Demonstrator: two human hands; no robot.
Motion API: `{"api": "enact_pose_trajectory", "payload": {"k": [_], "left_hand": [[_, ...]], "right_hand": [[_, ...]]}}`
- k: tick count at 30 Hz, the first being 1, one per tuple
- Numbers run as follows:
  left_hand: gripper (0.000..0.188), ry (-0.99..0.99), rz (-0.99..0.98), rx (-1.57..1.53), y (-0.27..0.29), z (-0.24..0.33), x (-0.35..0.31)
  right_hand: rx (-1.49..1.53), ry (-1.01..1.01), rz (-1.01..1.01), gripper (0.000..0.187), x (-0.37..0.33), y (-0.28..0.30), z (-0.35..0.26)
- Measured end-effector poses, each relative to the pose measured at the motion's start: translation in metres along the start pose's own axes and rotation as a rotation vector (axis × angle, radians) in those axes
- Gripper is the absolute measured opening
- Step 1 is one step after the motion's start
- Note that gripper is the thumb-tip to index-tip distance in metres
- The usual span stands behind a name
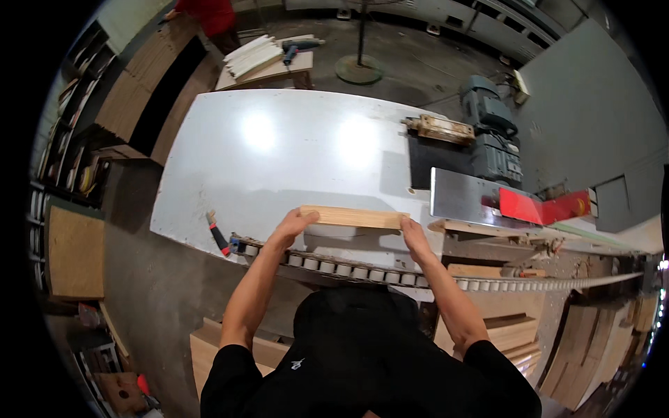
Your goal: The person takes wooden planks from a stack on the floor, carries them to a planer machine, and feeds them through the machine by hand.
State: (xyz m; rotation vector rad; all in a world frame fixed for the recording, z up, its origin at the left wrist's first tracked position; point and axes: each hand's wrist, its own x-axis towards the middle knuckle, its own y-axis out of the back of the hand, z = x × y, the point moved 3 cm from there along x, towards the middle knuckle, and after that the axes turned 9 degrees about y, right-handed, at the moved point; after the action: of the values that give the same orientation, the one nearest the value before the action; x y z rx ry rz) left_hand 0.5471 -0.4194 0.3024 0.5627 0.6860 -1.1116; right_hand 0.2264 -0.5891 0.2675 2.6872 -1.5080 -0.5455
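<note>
A short, pale wooden board (pixel 357 217) is held level between my two hands, above the white tabletop (pixel 279 167). My left hand (pixel 296 224) grips its left end, thumb on top. At the other end, my right hand (pixel 414 235) is closed on the board's right edge. The undersides of both grips are hidden. Just below the board runs a chain conveyor (pixel 348 269) with white blocks along the table's near edge. To the left lies a brush or scraper with a black and red handle (pixel 219 238).
A machine with a metal plate (pixel 463 198), a red guard (pixel 547 207) and grey motors (pixel 491 125) stands at the right. Boards and a power drill (pixel 290 53) lie on a small table at the back. Wood stacks (pixel 512 334) flank me. A person in red (pixel 212 17) is far left.
</note>
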Motion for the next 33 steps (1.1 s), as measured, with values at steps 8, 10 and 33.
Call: {"api": "enact_pose_trajectory", "payload": {"k": [8,10,33], "left_hand": [[0.069,-0.019,0.022,-0.054,0.005,-0.005,0.005],[0.069,-0.029,0.002,-0.063,0.004,-0.005,0.009],[0.060,-0.135,0.064,-0.189,0.002,-0.017,0.013]], "right_hand": [[-0.044,-0.062,0.020,0.051,0.001,-0.002,-0.014],[-0.035,-0.066,0.008,0.052,0.002,0.003,-0.010],[0.033,-0.054,0.027,0.052,-0.004,-0.002,-0.010]]}}
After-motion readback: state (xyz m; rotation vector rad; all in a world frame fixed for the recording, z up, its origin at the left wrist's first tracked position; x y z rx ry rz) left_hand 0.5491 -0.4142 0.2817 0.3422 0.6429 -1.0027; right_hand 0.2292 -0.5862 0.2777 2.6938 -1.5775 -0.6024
